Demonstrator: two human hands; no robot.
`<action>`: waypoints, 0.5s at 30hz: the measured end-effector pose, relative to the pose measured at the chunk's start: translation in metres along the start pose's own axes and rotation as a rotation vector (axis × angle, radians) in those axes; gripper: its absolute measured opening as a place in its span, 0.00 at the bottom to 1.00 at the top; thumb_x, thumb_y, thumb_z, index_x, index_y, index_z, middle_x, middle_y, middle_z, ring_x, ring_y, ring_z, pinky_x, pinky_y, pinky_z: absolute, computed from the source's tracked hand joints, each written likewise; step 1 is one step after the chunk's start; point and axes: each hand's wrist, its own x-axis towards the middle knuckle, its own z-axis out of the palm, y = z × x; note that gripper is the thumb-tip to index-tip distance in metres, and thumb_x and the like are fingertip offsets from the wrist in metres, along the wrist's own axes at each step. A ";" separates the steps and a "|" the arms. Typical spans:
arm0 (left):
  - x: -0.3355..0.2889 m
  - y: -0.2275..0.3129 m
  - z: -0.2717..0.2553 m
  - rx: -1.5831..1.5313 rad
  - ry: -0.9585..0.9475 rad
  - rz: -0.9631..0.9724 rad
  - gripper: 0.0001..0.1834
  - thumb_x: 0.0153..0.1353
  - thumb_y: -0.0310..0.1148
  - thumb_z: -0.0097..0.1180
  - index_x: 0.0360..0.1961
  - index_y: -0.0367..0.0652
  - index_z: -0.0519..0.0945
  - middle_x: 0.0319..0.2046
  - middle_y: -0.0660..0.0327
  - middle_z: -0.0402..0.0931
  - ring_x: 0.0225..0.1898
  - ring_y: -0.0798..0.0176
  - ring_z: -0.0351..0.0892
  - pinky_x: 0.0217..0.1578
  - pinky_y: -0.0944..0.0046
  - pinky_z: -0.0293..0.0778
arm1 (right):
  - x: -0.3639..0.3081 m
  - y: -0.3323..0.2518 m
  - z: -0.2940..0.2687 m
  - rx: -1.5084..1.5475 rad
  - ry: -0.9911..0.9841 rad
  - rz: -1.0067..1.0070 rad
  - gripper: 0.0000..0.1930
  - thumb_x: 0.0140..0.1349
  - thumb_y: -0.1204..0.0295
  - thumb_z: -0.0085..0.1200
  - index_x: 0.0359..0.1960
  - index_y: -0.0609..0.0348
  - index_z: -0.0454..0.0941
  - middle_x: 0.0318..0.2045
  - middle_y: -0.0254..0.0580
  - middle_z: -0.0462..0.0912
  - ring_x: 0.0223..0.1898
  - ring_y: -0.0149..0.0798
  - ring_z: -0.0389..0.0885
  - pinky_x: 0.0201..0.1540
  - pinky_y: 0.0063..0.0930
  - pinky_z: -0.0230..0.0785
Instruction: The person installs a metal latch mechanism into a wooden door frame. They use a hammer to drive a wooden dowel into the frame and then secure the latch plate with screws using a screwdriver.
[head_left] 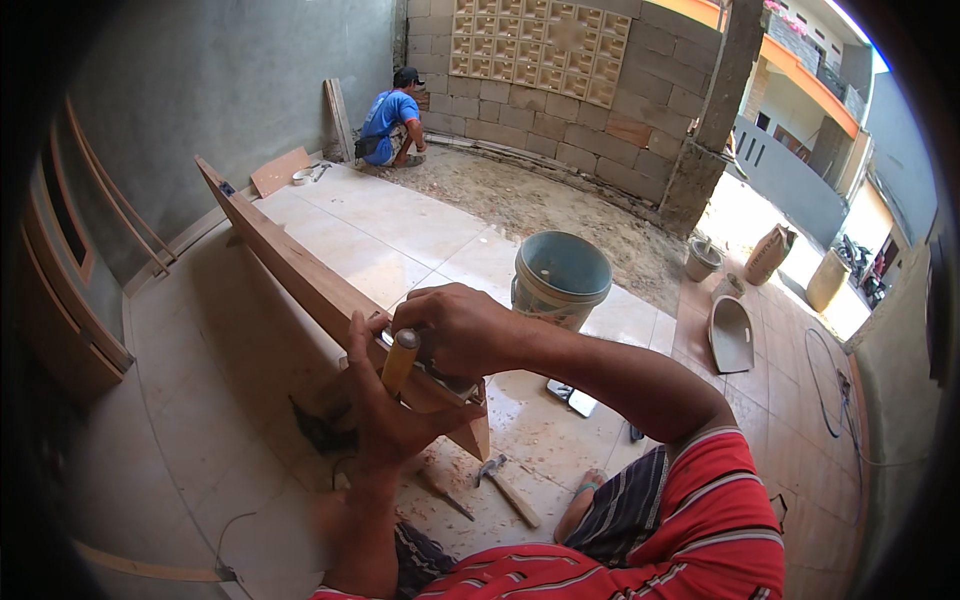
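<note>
A long wooden plank (300,270) slants from the far left toward me, its near end under my hands. My left hand (385,410) is by the plank's near end, thumb and forefinger spread around the yellow handle of a chisel (400,365); the metal-capped end points up and the blade is hidden. Over the plank's top edge, my right hand (455,330) is closed with bent fingers beside a small shiny metal part; what it grips is hidden. Below on the floor lie a claw hammer (512,494) and a slim pointed tool (446,492), among wood shavings.
A bucket (563,275) stands beyond my right arm, near a phone (572,397). A dark power tool (325,425) lies left of my left hand. Farther off, a person in blue (392,120) crouches by the block wall. A scoop (731,335) and hose (840,400) are at right.
</note>
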 end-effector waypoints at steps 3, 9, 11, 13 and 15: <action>0.000 0.002 0.000 -0.020 -0.001 -0.036 0.82 0.32 0.55 0.89 0.78 0.32 0.45 0.69 0.44 0.61 0.69 0.47 0.66 0.69 0.48 0.66 | -0.002 -0.001 -0.003 0.014 0.015 -0.049 0.25 0.51 0.82 0.54 0.53 0.54 0.87 0.45 0.49 0.86 0.49 0.52 0.85 0.51 0.42 0.77; -0.009 -0.011 0.007 -0.096 0.020 -0.055 0.79 0.35 0.51 0.87 0.79 0.35 0.44 0.69 0.49 0.61 0.69 0.47 0.66 0.70 0.49 0.65 | -0.011 -0.001 -0.013 0.072 0.030 -0.209 0.09 0.51 0.79 0.60 0.35 0.63 0.85 0.35 0.47 0.84 0.37 0.50 0.85 0.41 0.42 0.76; -0.009 -0.005 0.010 -0.116 0.024 -0.092 0.78 0.36 0.50 0.86 0.79 0.36 0.43 0.70 0.49 0.61 0.70 0.47 0.66 0.70 0.49 0.64 | -0.014 0.000 -0.011 0.128 0.054 -0.251 0.04 0.50 0.81 0.63 0.27 0.68 0.79 0.30 0.45 0.80 0.32 0.48 0.82 0.36 0.42 0.73; -0.009 0.003 0.014 -0.158 0.045 -0.138 0.77 0.38 0.50 0.85 0.80 0.38 0.43 0.70 0.49 0.61 0.71 0.47 0.65 0.70 0.49 0.64 | -0.014 0.003 -0.009 0.087 0.086 -0.281 0.05 0.49 0.79 0.64 0.27 0.66 0.80 0.29 0.45 0.80 0.32 0.47 0.83 0.35 0.41 0.74; -0.011 0.003 0.016 -0.104 0.037 -0.144 0.74 0.40 0.49 0.82 0.80 0.40 0.43 0.71 0.48 0.61 0.72 0.46 0.63 0.70 0.48 0.64 | -0.016 0.001 -0.010 0.047 0.106 -0.279 0.06 0.49 0.79 0.65 0.28 0.66 0.81 0.29 0.45 0.80 0.32 0.47 0.83 0.36 0.41 0.74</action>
